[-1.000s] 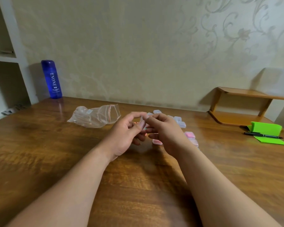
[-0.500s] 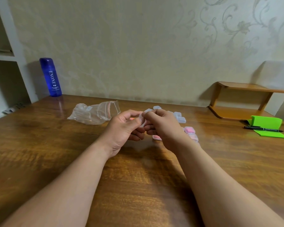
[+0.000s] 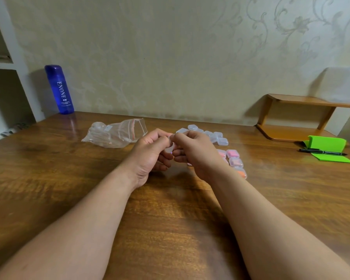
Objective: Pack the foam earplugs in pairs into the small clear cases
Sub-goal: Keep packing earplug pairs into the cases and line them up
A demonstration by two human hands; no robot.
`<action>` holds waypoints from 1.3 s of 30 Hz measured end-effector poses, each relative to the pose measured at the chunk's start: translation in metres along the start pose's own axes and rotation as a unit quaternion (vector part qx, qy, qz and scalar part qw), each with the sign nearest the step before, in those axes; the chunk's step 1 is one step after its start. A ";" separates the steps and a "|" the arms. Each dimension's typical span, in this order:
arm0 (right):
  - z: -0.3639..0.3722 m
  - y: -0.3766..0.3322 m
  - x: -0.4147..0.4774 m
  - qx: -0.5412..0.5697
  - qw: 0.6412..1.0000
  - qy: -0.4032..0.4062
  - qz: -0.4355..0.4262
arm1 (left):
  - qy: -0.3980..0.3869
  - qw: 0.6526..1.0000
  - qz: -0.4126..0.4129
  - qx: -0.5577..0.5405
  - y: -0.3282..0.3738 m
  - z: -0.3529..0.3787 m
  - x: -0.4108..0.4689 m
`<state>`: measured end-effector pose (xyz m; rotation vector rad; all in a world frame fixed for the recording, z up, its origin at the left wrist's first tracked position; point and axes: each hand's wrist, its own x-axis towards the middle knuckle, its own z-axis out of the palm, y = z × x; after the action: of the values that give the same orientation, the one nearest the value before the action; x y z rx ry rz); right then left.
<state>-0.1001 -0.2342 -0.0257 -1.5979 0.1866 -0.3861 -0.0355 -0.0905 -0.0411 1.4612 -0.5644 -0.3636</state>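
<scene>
Over the table (image 3: 170,219), the left hand (image 3: 150,152) and right hand (image 3: 196,152) meet, the fingers of both curled and pinching one clear case (image 3: 170,148) between them. Empty cases (image 3: 220,138) lie just beyond the right hand. Filled cases (image 3: 233,158) with pink and orange plugs sit to its right. A clear bag (image 3: 115,134) lies far left, near a blue bottle (image 3: 59,89).

Above the brown wooden table (image 3: 49,178) both forearms reach forward; the left hand (image 3: 150,153) and the right hand (image 3: 195,152) meet, curled fingers pinching a small clear plastic case (image 3: 169,148).
</scene>
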 end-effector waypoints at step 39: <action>-0.024 0.006 0.010 -0.202 0.956 0.186 -0.105 | 0.066 0.954 -0.182 -0.230 0.014 -0.013 0.006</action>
<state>-0.0990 -0.2605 -0.0301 -1.9432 0.4039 -0.8597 -0.0248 -0.0813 -0.0270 1.1184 -0.0834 -0.6368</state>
